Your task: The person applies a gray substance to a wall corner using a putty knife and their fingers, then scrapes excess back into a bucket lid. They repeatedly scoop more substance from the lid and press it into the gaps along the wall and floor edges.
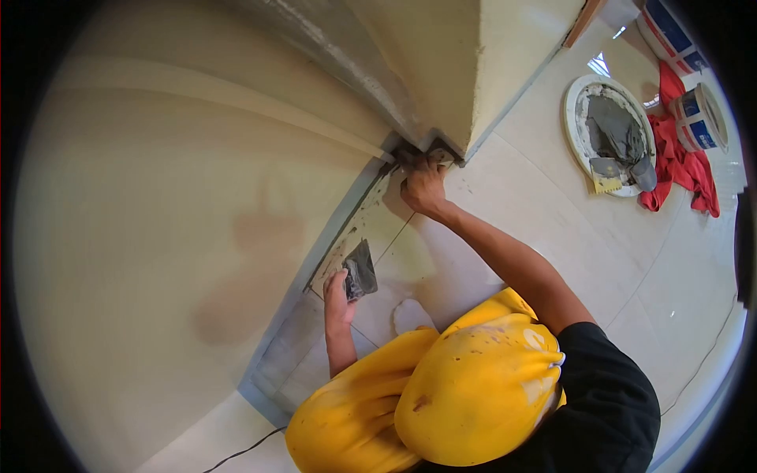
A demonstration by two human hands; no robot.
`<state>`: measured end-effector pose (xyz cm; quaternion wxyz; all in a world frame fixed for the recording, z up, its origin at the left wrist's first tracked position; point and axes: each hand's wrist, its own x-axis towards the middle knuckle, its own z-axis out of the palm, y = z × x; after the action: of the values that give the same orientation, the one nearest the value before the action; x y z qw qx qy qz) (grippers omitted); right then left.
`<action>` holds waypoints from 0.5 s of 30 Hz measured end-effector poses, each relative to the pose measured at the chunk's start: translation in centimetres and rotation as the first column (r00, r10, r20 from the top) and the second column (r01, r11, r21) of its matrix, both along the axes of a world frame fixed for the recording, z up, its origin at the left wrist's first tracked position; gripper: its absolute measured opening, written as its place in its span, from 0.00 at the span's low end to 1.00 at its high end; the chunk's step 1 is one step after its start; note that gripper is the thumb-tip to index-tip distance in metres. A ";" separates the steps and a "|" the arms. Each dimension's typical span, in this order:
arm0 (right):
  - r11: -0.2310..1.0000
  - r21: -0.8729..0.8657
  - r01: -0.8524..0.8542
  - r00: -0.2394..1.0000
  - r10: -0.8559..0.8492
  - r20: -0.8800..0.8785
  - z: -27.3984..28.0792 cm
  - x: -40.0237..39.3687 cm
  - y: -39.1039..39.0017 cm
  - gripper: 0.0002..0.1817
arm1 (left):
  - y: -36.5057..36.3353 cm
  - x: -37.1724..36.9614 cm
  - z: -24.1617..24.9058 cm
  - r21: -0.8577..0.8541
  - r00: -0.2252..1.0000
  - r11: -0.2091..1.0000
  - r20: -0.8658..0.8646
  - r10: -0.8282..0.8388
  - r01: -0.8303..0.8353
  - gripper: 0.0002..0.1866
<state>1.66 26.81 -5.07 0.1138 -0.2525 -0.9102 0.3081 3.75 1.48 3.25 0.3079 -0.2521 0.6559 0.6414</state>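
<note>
My right hand (424,185) reaches forward into the corner where two beige walls meet the floor, fingers pressed on a small piece at the wall's base (422,150). My left hand (339,296) is lower and nearer my knees. It grips a small trowel (361,270) smeared with grey mortar, held close to the grey strip (347,213) along the foot of the left wall. My yellow trousers (465,386) fill the bottom of the view.
A round white tub of grey mortar (585,94) with a notched trowel (605,175) in it sits on the tiled floor at upper right. A red cloth (678,165) and blue-and-white buckets (702,118) lie beside it. A thin cable (244,452) runs along the bottom left.
</note>
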 end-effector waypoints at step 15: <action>0.556 -0.600 -0.575 0.805 0.517 -0.292 7.8 7.3 -2.0 0.33 | 3.0 1.1 -1.2 0.230 0.980 0.969 0.197 0.040 -0.085 0.05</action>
<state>8.94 24.82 2.74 -0.0478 0.0318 -0.7663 0.6399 4.88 4.48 2.00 0.3768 -0.2946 0.5338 0.6974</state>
